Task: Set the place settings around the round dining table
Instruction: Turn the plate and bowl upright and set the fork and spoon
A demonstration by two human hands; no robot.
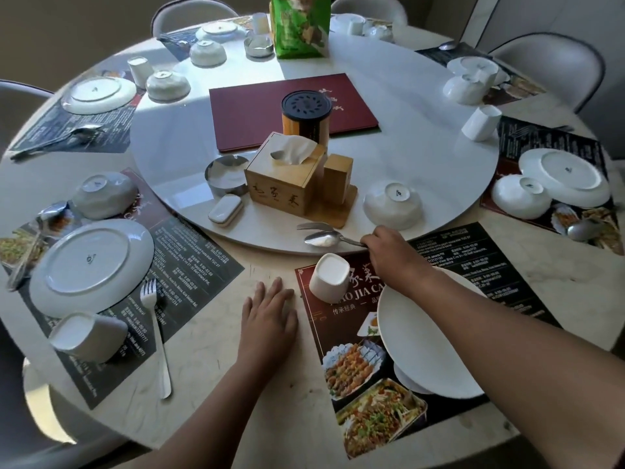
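Round pale stone-look table (209, 333) before me, fills most of my view. Pale curved-back seats with dark edging ring it: far-left chair (192, 8), far-right chair (558, 59), near-left chair (17, 96). Tan wall (67, 25) behind. Bright daylight patch across table's far middle, left side in shade

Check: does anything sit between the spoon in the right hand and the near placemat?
Yes. The white cup sits at the far left corner of the placemat, just nearer than the spoon held by the right hand. The plate covers its right side.
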